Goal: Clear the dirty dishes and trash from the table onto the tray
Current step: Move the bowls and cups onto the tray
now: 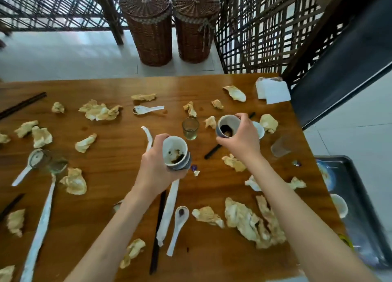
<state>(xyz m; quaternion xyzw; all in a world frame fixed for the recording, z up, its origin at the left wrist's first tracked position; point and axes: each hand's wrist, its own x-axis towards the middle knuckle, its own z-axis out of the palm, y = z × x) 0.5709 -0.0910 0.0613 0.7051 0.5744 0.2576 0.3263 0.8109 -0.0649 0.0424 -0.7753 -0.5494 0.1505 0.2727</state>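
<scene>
Left hand curled round a stack of small bowls, thumb on the near side, fingers wrapped behind; dark sauce residue inside the top bowl, stack tilted toward the camera above the middle of the wooden table. Right hand clamped on a single dirty bowl, fingertips over its far rim, thumb under the near wall, held tilted just right of a small glass. Crumpled napkins scattered everywhere, white spoon and paper chopstick sleeve near the forearms. Dark tray at the right edge, holding what looks like a white bowl, partly cropped.
</scene>
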